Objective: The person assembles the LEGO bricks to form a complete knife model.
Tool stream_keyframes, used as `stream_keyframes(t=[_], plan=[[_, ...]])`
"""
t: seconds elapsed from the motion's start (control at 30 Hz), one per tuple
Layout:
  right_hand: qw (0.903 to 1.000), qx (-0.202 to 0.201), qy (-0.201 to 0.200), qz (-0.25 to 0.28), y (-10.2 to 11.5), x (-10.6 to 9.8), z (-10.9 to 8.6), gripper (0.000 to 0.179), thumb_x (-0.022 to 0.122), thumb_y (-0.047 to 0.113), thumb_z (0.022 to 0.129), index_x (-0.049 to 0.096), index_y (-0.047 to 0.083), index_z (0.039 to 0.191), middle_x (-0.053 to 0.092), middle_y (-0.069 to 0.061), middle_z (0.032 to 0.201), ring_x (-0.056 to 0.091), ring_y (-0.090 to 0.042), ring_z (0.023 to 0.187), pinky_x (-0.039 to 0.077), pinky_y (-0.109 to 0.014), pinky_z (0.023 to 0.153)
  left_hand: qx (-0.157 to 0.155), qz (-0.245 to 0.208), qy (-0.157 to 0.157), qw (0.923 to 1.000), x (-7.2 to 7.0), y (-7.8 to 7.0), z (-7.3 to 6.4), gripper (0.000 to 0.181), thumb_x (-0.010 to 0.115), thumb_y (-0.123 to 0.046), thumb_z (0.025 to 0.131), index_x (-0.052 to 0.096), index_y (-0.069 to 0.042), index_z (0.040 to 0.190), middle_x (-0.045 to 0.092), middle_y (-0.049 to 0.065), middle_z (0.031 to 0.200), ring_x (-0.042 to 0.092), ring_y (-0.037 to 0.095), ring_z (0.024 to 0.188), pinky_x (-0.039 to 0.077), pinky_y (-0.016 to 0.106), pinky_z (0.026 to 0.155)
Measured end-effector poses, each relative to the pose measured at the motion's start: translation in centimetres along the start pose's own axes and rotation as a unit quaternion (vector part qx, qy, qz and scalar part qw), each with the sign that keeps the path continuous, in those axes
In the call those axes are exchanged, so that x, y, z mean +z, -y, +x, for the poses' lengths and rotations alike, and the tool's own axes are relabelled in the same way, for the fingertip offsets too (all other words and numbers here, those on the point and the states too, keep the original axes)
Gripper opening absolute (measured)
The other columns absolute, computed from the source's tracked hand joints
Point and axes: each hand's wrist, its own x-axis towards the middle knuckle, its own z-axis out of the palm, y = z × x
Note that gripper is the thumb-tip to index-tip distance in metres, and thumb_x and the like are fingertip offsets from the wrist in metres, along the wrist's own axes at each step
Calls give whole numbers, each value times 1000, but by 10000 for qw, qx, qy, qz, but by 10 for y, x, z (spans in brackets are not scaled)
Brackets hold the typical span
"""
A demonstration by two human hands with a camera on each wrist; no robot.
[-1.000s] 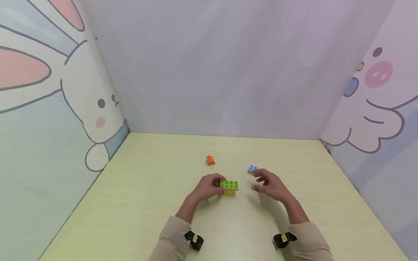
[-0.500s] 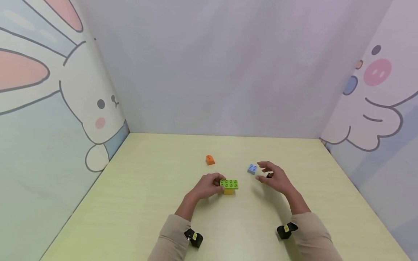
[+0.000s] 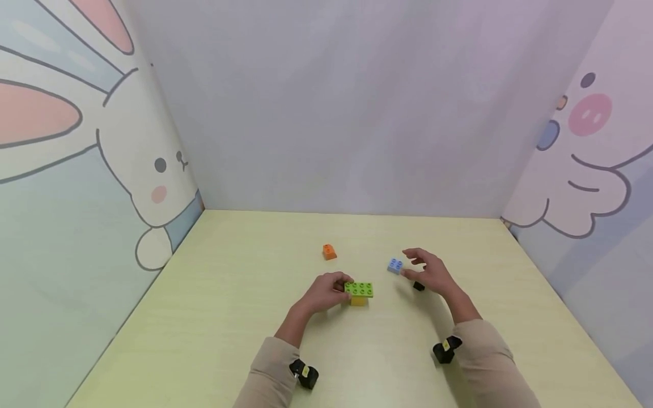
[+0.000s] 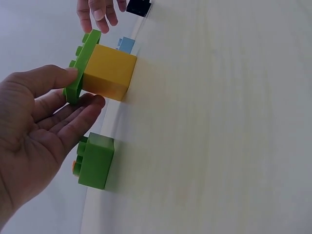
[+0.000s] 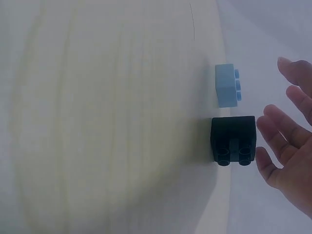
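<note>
My left hand (image 3: pixel 323 292) pinches the left end of a flat green toy brick (image 3: pixel 359 289) between thumb and fingers. Under that plate sits a yellow brick (image 3: pixel 358 301), wholly seen in the left wrist view. My right hand (image 3: pixel 431 273) hovers with loosely bent fingers and nothing in them. Just below it lies a black brick (image 5: pixel 234 139) with studs, partly covered by the hand in the head view. A light blue brick (image 3: pixel 395 266) rests on the table left of the right thumb.
Farther back on the table lies an orange sloped brick (image 3: pixel 329 252). A thicker green brick (image 4: pixel 96 161) shows beside the left fingers in the left wrist view; the left hand hides it from the head camera. Cartoon-printed walls enclose the pale table (image 3: pixel 245 255).
The right hand has moved from over the blue brick to the right and slightly back, uncovering the blue brick and part of the black one. The left hand keeps its pinch in place.
</note>
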Motion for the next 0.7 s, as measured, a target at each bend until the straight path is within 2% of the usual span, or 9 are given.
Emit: stream_keyframes(t=[0.13,0.47,0.7], plan=[[10000,23,55,15,-3,1,6,49,72,15,82,53,-1,125,55,-23,117,53,-40,102,42,-55,82,13,-61,-24,10000,0,1,0,27,68,-7,84,62,-6,110,62,2,96,58,12,85,48,28,73],[9981,431,439,-44,-16,11,16,50,71,15,83,52,-4,125,55,-24,117,52,-38,103,43,-51,83,-23,-309,46,9995,3,7,-2,27,68,-7,84,62,-7,111,62,0,99,59,12,87,49,30,75],[9956,622,662,-218,-19,12,24,48,72,14,81,54,-5,121,55,-23,113,53,-36,101,44,-47,82,-69,-246,72,9996,1,4,0,27,67,-8,85,62,-7,112,62,0,100,59,12,88,48,29,75]])
